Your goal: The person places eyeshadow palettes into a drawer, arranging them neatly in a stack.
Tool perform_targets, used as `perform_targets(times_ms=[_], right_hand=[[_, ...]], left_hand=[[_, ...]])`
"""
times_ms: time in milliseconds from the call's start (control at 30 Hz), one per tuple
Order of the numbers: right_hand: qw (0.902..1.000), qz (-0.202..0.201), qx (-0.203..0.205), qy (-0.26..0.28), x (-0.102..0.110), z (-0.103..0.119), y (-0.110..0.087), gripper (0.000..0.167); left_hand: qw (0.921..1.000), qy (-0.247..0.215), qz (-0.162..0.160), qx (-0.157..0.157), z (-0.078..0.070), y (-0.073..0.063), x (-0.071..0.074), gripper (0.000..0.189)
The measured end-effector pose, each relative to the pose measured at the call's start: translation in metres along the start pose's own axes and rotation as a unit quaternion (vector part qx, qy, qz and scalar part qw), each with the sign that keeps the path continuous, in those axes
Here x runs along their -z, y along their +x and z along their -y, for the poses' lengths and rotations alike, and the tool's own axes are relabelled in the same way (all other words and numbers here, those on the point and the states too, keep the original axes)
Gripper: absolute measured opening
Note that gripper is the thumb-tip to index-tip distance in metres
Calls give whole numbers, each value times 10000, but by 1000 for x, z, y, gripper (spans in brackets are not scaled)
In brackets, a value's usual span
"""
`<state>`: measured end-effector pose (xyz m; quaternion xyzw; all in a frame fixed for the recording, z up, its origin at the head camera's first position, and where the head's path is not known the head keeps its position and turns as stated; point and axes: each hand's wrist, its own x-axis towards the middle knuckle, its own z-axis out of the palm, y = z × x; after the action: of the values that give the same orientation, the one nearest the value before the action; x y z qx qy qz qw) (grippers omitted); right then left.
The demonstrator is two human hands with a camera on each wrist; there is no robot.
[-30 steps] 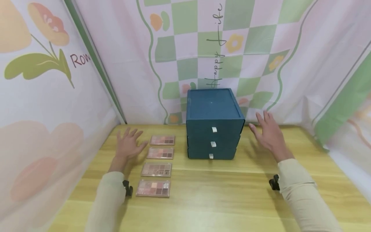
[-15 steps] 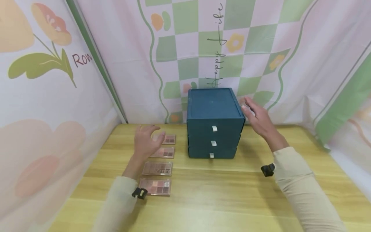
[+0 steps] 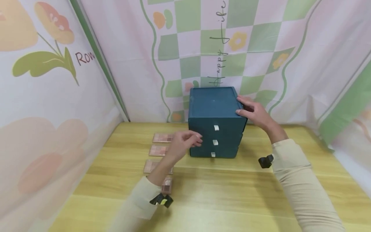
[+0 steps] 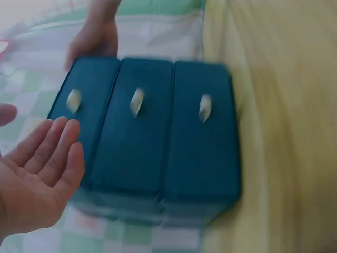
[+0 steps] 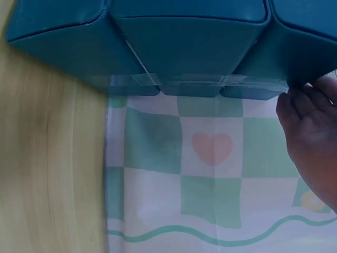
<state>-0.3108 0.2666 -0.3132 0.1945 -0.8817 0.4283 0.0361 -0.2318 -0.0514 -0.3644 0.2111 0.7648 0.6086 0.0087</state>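
Note:
A dark teal three-drawer box (image 3: 214,103) stands at the back of the table, its drawers closed and a small white pull tab (image 3: 216,128) on each front. My right hand (image 3: 258,114) rests on the box's upper right edge, thumb and a finger reaching onto the top; other fingers lie by the side wall. In front of the box's left part hovers my left hand (image 3: 182,145), holding nothing. The left wrist view shows that hand (image 4: 45,171) with extended fingers near the top drawer's tab (image 4: 74,100). To its left lie several eyeshadow palettes (image 3: 157,150), partly hidden by the left arm.
The wooden table (image 3: 220,199) extends in front of the box. A patterned curtain (image 3: 188,45) hangs close behind it, and another cloth (image 3: 58,106) borders the left side. Each wrist wears a small black camera (image 3: 265,161).
My left hand has moved right from beside the palettes to the box's front. The right hand has come leftward from beside the box onto its upper edge. Box and palettes stay put.

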Motion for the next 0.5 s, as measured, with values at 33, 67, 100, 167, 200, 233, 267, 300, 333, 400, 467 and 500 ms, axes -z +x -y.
perform_targets(times_ms=[33,67,100,167,200,233,267,300,333,400,467,500], right_hand=[[10000,29,-18,81,1,-1,0,68],[9998,51,-30,171,3,-2,0,68],[9997,42,-38,234,4,-2,-1,68],[9993,11,-34,371,4,-3,-1,67],[9991,-18,-23,422,4,-4,-1,67],[9988,-38,-8,479,3,-5,-2,67],[9985,-55,-4,553,2,-6,-2,66],[9980,-73,-14,625,1,-6,-2,66],[9976,-92,-19,679,0,-6,-2,66],[9972,-129,-40,731,-2,-6,-2,66],[9970,-181,-52,756,-4,-5,-2,65],[9970,-201,-53,741,-5,-5,-2,65]], left_hand=[[9993,-215,184,226,0,4,-6,32],[9977,-387,333,446,1,7,-12,33],[9956,-535,426,634,2,11,-18,34],[9885,-988,505,1023,5,18,-30,37],[9837,-1241,502,1198,6,22,-35,38],[9779,-1507,476,1371,6,25,-39,39],[9714,-1780,431,1511,7,27,-44,41],[9648,-2035,380,1622,7,30,-48,42],[9588,-2255,343,1693,7,31,-52,43],[9500,-2574,289,1744,7,34,-59,46],[9458,-2740,252,1727,5,36,-64,48],[9451,-2770,222,1720,4,37,-65,49]])
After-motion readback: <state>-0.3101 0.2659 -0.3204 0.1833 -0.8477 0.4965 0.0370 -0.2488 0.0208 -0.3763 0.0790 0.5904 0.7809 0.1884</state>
